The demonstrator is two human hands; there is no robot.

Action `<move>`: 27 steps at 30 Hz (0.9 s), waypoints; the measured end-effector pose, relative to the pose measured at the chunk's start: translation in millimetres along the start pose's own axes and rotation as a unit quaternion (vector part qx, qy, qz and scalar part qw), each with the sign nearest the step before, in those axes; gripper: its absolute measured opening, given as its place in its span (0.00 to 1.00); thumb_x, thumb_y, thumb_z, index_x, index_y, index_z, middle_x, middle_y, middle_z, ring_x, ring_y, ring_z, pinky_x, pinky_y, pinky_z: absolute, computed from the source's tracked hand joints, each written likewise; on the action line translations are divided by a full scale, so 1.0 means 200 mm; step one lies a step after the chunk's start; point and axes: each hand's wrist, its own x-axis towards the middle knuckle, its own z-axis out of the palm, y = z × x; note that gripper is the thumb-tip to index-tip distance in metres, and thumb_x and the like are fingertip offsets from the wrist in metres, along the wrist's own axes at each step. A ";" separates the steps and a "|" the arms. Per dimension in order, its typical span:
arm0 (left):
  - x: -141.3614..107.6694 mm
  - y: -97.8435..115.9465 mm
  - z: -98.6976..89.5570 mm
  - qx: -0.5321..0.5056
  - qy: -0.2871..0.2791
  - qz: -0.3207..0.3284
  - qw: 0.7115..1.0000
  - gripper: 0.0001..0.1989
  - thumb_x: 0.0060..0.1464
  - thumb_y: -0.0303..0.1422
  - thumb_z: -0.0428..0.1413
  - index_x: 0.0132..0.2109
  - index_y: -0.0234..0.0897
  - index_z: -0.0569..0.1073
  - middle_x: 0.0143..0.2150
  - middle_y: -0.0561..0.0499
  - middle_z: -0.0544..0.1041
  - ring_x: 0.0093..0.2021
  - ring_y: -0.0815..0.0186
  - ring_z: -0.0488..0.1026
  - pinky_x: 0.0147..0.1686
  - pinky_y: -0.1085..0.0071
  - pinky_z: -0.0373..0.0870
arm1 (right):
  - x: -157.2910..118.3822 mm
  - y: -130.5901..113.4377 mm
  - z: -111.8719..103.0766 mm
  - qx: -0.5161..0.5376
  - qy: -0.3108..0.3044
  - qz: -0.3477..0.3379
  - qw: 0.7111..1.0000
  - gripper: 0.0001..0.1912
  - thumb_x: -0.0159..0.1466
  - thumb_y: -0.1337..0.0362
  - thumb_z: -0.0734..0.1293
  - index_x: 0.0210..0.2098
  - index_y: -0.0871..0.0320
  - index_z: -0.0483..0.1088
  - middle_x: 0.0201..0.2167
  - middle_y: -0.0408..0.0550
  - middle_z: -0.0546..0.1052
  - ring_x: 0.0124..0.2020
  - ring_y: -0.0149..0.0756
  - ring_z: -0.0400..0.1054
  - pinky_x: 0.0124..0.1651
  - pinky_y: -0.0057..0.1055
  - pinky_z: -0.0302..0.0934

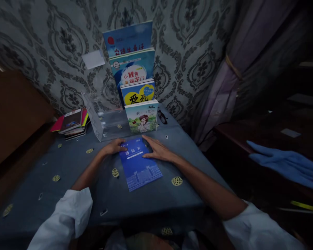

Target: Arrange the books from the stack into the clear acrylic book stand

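A blue booklet (137, 165) with white Chinese lettering and a pale building print lies on the cloth-covered table, tilted a little. My left hand (114, 146) grips its upper left edge, thumb over the cover and fingers curled beside it. At the upper right edge is my right hand (159, 149), its thumb on the cover and its longer fingers reaching along the side to the top corner. Just beyond the booklet, a green book with a cartoon girl (142, 119) stands in front of a yellow-and-blue book (138, 92). Taller blue books (133, 67) rise behind them.
A clear plastic stand (94, 118) is left of the upright books. Farther left lies a stack of books (73, 123). Black glasses (162, 117) rest near the table's right edge. A blue glove (284, 161) and a tied curtain (229, 66) are to the right.
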 end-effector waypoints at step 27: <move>-0.61 0.34 0.53 0.290 0.042 0.260 0.920 0.22 0.73 0.38 0.43 0.66 0.34 0.66 0.67 0.42 0.69 0.68 0.59 0.65 0.67 0.56 0.62 | 0.01 -0.06 0.00 0.143 0.152 0.045 0.977 0.26 0.71 0.46 0.58 0.43 0.59 0.77 0.31 0.51 0.82 0.30 0.41 0.78 0.35 0.35 0.71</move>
